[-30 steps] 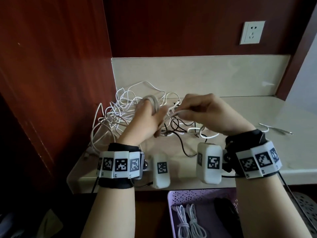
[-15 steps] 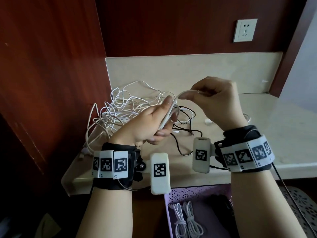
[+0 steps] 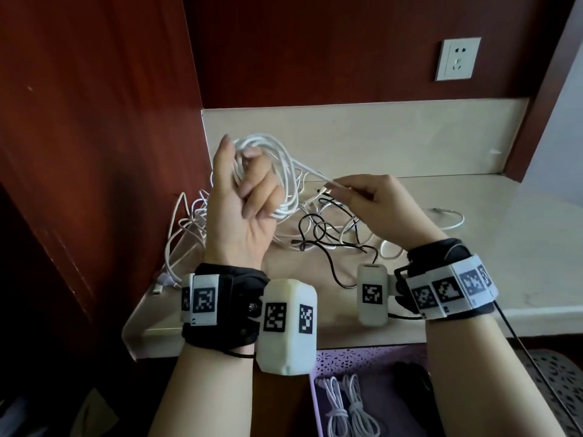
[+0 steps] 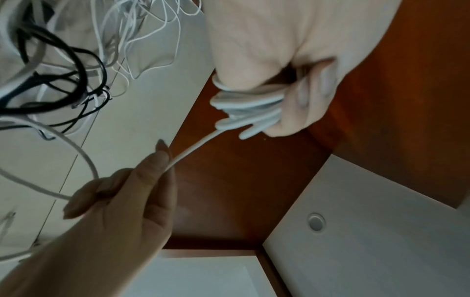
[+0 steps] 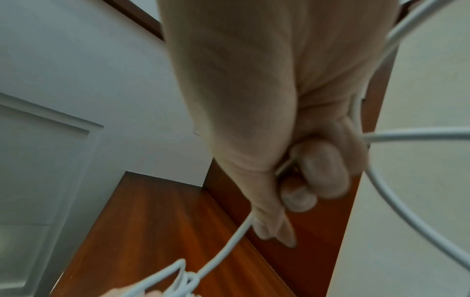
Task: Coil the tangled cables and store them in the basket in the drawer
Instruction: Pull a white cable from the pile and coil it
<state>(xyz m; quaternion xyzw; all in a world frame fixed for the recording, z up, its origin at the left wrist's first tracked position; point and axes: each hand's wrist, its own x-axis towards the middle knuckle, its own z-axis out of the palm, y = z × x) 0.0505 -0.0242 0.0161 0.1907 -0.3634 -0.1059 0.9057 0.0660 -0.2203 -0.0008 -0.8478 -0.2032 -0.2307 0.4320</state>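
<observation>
My left hand [image 3: 244,187] is raised above the counter with a white cable coil [image 3: 277,171] looped round its curled fingers; the left wrist view shows the coil [image 4: 248,114] pinched between thumb and fingers. My right hand [image 3: 366,193] pinches the free run of that white cable [image 3: 318,179], stretched between the two hands; the right wrist view shows the cable [image 5: 229,243] held in its curled fingers. A tangle of white and black cables [image 3: 318,234] lies on the counter under both hands. The purple basket [image 3: 344,357] sits below the counter edge with two coiled white cables [image 3: 347,405] in it.
A beige counter [image 3: 504,234] with a low backsplash runs to the right. A dark wooden panel [image 3: 94,152] walls off the left side. A wall socket [image 3: 457,59] sits high at the back. One loose white cable [image 3: 448,216] lies apart at the right.
My left hand rose and turned palm up, now carrying a fuller coil round its fingers. My right hand dropped lower and drew the cable out to the right.
</observation>
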